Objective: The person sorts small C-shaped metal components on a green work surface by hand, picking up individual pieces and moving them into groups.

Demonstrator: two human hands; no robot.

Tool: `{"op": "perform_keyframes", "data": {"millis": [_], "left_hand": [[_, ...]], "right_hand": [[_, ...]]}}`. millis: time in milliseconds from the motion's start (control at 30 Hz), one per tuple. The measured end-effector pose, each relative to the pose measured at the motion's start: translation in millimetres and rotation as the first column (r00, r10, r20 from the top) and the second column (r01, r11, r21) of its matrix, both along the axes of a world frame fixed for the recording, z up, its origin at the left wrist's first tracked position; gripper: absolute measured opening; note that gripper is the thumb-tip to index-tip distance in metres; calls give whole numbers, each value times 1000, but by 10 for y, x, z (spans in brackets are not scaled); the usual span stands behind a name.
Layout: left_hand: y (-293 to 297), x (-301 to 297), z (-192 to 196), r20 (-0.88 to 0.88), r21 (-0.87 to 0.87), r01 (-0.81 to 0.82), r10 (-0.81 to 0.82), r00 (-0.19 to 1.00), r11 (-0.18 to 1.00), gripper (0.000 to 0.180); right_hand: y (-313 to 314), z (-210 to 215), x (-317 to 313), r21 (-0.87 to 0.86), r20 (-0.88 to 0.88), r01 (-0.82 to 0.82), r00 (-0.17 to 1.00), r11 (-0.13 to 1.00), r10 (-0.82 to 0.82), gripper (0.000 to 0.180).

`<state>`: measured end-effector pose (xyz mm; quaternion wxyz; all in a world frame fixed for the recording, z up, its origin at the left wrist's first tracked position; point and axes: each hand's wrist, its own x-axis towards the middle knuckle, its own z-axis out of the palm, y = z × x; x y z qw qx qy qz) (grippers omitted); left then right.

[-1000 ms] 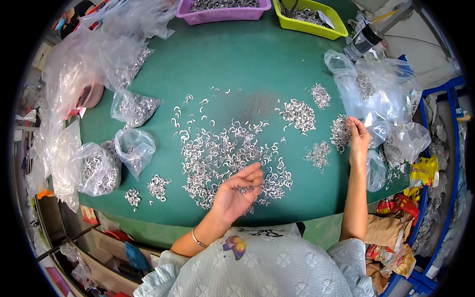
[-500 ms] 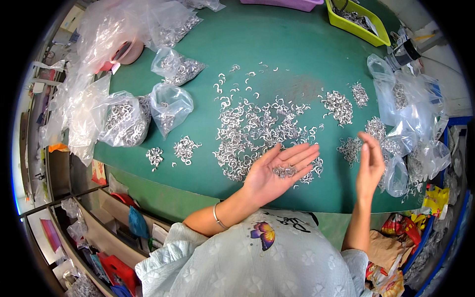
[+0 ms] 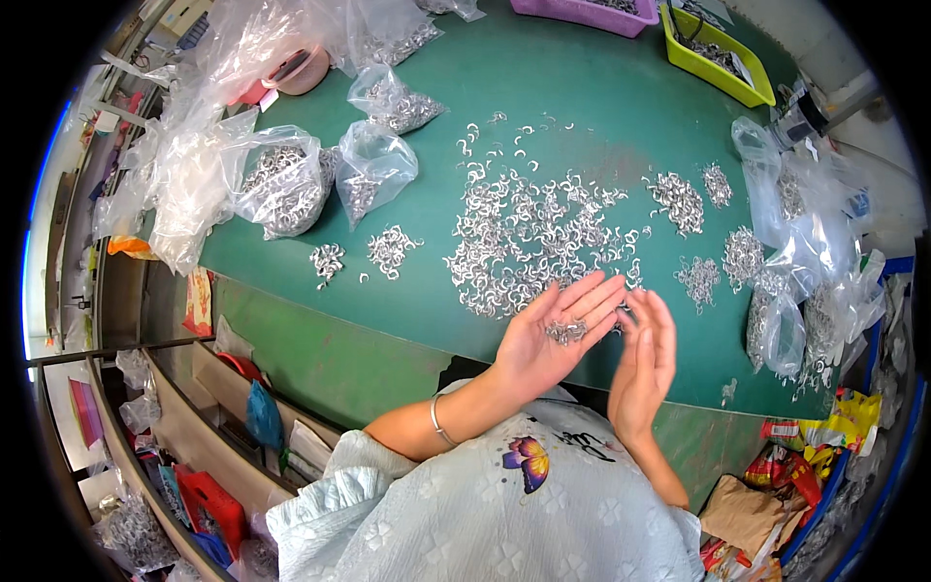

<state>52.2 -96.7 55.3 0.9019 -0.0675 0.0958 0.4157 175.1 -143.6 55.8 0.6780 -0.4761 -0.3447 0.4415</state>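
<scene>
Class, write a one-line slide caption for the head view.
Open left hand cups small silver metal hooks, right hand beside it, above a green table.

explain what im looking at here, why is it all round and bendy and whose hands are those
The picture comes from a wide fisheye camera worn on a person's head, looking down, so straight edges curve. The hands belong to that person. The left hand lies palm up, cupping a few small silver metal hooks; the right hand stands beside it, open. Both are over a green table, which carries a big loose pile of hooks, smaller heaps, clear plastic bags holding more, and a yellow tray.
</scene>
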Motion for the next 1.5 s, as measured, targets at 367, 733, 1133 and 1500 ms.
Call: {"op": "perform_keyframes", "data": {"millis": [367, 733, 1133, 1500], "left_hand": [[-263, 533, 10, -502, 830, 460, 783, 368, 315, 41], [-120, 376, -99, -334, 810, -225, 742, 581, 541, 28], [-232, -508, -470, -460, 788, 485, 887, 53, 380, 36], [-262, -520, -505, -437, 451, 892, 878, 196, 25, 39]], "right_hand": [[54, -230, -83, -293, -714, -90, 683, 952, -155, 40], [527, -415, 1126, -92, -967, -238, 253, 967, -30, 23], [1232, -564, 2254, 80, 982, 573, -184, 816, 33, 24], [555, -247, 1224, -35, 997, 158, 67, 987, 24, 21]]}}
